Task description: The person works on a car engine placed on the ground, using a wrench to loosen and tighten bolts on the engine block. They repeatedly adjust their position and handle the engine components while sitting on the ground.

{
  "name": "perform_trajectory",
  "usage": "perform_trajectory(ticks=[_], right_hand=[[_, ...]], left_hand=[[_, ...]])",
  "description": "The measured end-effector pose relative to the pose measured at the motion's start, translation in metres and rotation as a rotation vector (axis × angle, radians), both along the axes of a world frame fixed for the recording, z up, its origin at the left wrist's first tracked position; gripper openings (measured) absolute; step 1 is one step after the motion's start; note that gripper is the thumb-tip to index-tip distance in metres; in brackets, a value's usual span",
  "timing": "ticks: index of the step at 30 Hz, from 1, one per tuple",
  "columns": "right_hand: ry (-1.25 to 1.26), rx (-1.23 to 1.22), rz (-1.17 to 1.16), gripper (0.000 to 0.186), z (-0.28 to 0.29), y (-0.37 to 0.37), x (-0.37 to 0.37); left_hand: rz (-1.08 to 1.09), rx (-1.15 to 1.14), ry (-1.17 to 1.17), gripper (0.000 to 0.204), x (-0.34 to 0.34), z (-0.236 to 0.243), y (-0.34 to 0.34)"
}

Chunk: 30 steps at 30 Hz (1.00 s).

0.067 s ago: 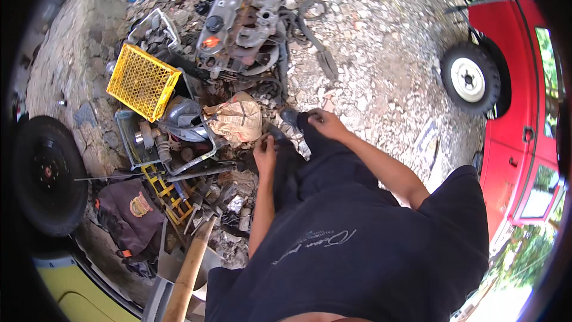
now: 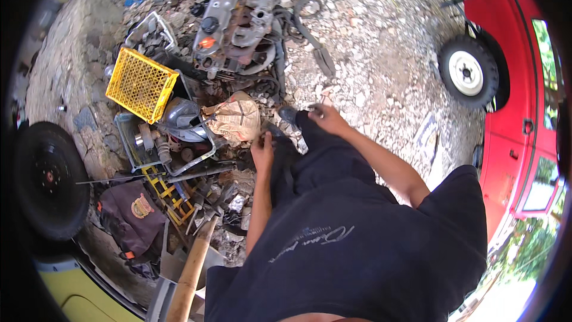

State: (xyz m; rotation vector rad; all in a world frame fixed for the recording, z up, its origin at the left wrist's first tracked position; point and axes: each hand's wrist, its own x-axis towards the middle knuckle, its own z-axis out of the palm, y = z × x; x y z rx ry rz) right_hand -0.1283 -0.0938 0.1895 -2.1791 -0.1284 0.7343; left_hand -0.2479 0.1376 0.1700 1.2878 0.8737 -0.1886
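Note:
My left hand (image 2: 262, 150) hangs in front of my dark trouser leg, beside a crumpled tan paper sack (image 2: 237, 117). Its fingers are curled together, and whatever they may hold is too small to name. Across from it, my right hand (image 2: 326, 119) is over the gravel by my other trouser leg, near a dark shoe (image 2: 288, 114). The right fingers are bent in a pinch, with a small dark spot at the tips that I cannot make out. Left of the sack stands a grey-rimmed crate (image 2: 209, 154) of metal parts.
A yellow plastic crate (image 2: 140, 85) sits behind the parts. Farther off lies an engine (image 2: 229, 30) with a dark strap (image 2: 322, 56). A loose tyre (image 2: 44, 203) and dark bag (image 2: 132, 217) are left. Near me leans a wooden handle (image 2: 193, 265). A red vehicle (image 2: 506, 167) stands right.
The view has tilted slightly, so the surroundings sit a little differently. Both hands keep nearly the same place and the same curled fingers.

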Motion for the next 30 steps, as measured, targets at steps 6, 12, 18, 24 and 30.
perform_trajectory(ticks=[6,12,18,24,30], right_hand=[[-0.121,0.108,-0.399,0.042,0.048,-0.041,0.020],[0.000,0.242,-0.766,0.034,0.059,-0.090,0.010],[-0.001,0.402,-0.960,0.031,0.058,-0.139,0.060],[-0.012,0.459,-0.898,0.031,0.041,-0.195,0.176],[0.005,0.412,-0.649,0.032,0.066,-0.249,0.308]], left_hand=[[-0.256,0.198,-0.134,0.023,0.041,0.007,0.035],[-0.386,0.352,-0.227,0.026,0.120,0.036,0.057],[-0.415,0.344,-0.238,0.024,0.224,0.049,0.015],[-0.370,0.269,-0.310,0.022,0.333,0.038,-0.094],[-0.268,0.155,-0.299,0.024,0.436,0.030,-0.178]])
